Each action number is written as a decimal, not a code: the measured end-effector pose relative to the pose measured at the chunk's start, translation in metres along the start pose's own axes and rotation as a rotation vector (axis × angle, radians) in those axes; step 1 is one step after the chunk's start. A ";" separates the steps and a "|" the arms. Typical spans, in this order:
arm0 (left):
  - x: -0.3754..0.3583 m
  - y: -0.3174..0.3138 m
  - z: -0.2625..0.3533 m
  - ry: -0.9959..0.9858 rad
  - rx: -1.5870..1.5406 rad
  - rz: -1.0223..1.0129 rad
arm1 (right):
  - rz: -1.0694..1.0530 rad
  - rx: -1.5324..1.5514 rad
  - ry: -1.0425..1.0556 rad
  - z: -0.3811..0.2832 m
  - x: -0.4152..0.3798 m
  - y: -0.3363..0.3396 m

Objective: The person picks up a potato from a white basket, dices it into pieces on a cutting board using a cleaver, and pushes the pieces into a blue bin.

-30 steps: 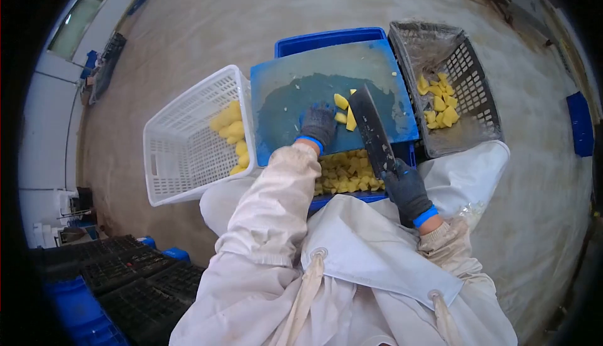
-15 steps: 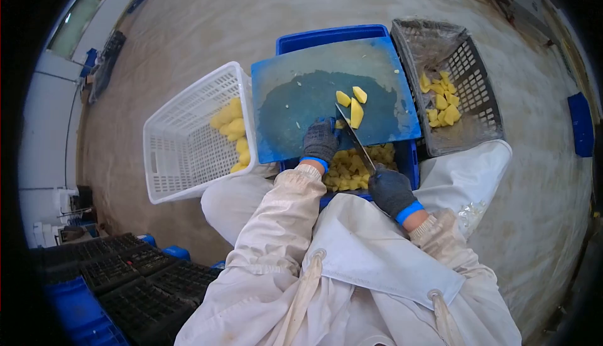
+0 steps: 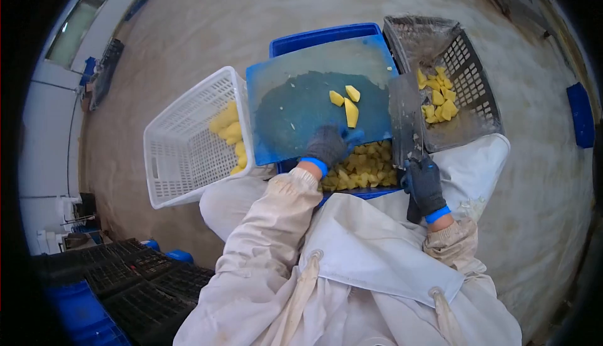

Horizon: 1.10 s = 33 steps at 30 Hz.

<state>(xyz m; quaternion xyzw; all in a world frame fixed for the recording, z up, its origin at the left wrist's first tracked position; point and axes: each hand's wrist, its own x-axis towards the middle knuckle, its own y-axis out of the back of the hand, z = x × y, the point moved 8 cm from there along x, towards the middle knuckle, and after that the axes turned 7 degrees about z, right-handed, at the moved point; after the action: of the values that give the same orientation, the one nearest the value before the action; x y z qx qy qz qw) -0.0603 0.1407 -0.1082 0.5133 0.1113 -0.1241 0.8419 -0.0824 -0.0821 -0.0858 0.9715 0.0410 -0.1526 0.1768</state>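
Wet blue board [image 3: 304, 104] at twelve o'clock, three yellow chunks [image 3: 352, 115] atop, right hand [image 3: 425, 184] grasping cleaver [image 3: 407, 116], left hand [image 3: 328, 145] with grip unclear, white crate [image 3: 182, 151] at ten, streaked floor [image 3: 213, 25].

The board [image 3: 286, 116] lies across the tub [image 3: 325, 30], straight in front of the worker; the tub's far rim shows behind it, and a heap of chunks [image 3: 364, 165] fills the near end. Three pieces [image 3: 352, 115] sit on the board, right of its middle. On the worker's left stands the basket [image 3: 160, 165], vegetables [image 3: 229, 129] along its board side; on the right, the crate [image 3: 463, 66] with more pieces in it. The left hand [image 3: 328, 146] is over the board's near edge; from the right hand [image 3: 424, 186] the knife [image 3: 406, 116] points forward, between board and crate.
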 end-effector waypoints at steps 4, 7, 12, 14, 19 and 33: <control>0.040 0.026 -0.016 0.192 -0.025 0.506 | 0.017 0.044 0.139 0.005 0.006 -0.007; 0.057 0.015 -0.029 0.260 -0.017 0.521 | 0.010 -0.089 0.207 0.001 0.005 -0.012; 0.045 0.009 -0.050 0.311 -0.208 0.505 | -0.056 -0.432 0.218 -0.020 -0.007 -0.028; 0.044 0.006 -0.054 0.327 -0.256 0.536 | -0.063 -0.540 0.345 -0.025 -0.008 -0.037; 0.043 0.001 -0.043 0.375 -0.252 0.473 | -0.024 -0.594 0.303 -0.030 -0.004 -0.043; 0.061 -0.017 -0.047 0.235 -0.120 0.406 | -0.146 -0.858 0.336 -0.030 0.012 -0.074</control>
<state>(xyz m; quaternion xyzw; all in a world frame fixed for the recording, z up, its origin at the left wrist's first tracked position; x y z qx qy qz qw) -0.0107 0.1697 -0.1632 0.4850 0.1102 0.1148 0.8599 -0.0721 -0.0019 -0.0873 0.8165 0.1967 0.0257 0.5422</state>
